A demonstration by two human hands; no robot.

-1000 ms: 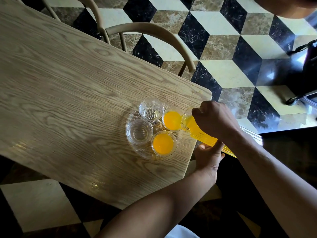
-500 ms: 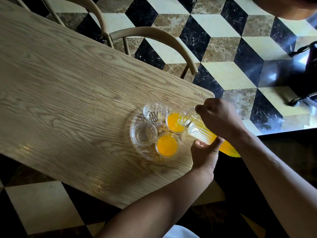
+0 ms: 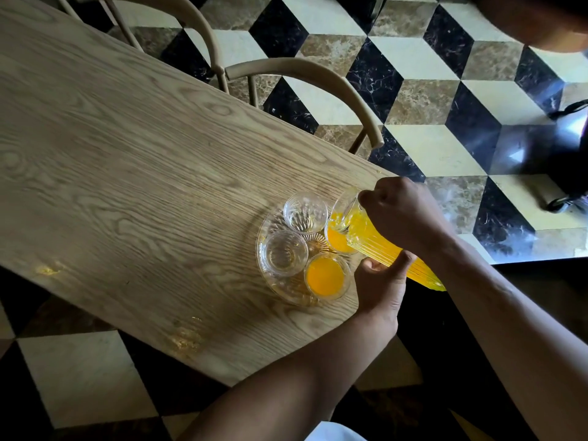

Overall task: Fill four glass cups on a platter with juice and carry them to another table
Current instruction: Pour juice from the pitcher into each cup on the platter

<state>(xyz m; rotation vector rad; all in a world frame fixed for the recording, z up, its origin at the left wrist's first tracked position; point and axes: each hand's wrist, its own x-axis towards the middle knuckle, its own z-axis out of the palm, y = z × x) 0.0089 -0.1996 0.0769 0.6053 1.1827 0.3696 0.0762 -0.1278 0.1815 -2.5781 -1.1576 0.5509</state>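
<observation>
- Head view, left to right: wooden table (image 3: 133,160), the platter near its right-hand corner.
- Glass platter (image 3: 270,281): we judged it stiff, breakable and slippery, heavier with each cup filled; best taken by opposite rims with both hands, kept level.
- Empty cup (image 3: 285,253), front left on the platter; second empty cup (image 3: 305,212) behind it.
- Full cup (image 3: 325,276), front right; we judged it quick to slop.
- Cup being filled (image 3: 338,239), back right, under the pitcher's mouth.
- Left hand (image 3: 381,286): we saw the thumb and curled fingers supporting the pitcher's underside.
- Ribbed glass pitcher (image 3: 381,246), tilted, juice inside; heavy and slick, we reckoned.
- Right hand (image 3: 402,214): fingers clamped round the pitcher near its mouth.
</observation>
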